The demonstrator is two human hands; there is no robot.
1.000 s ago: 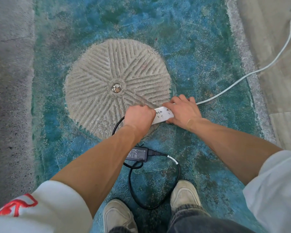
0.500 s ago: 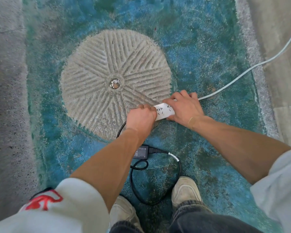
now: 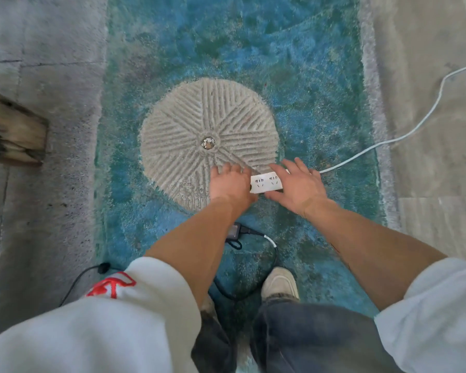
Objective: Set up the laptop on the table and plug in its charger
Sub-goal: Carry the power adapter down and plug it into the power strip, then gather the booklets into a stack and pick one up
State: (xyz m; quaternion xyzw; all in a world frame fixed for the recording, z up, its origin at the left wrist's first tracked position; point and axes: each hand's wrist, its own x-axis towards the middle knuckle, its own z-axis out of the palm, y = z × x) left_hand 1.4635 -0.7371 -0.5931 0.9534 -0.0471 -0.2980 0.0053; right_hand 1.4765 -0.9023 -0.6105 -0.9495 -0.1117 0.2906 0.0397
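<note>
Blue-green rug (image 3: pixel 307 76) over grey floor, pale ribbed circle (image 3: pixel 207 141) woven in. White power strip (image 3: pixel 265 183) lies at its edge, between both hands: left hand (image 3: pixel 230 183) and right hand (image 3: pixel 297 187) spread-fingered, gripping nothing. Charger brick (image 3: pixel 234 230) sits nearer the shoe (image 3: pixel 279 284), half behind the left forearm.

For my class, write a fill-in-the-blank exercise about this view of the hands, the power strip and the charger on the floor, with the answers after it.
1. The power strip between the two hands is ____ in colour.
2. The strip's cord trails off towards the person's ____ side.
3. The charger brick lies on the ____ rug.
4. The left hand and right hand have their fingers ____.

Answers: white; right; blue; spread open
</note>
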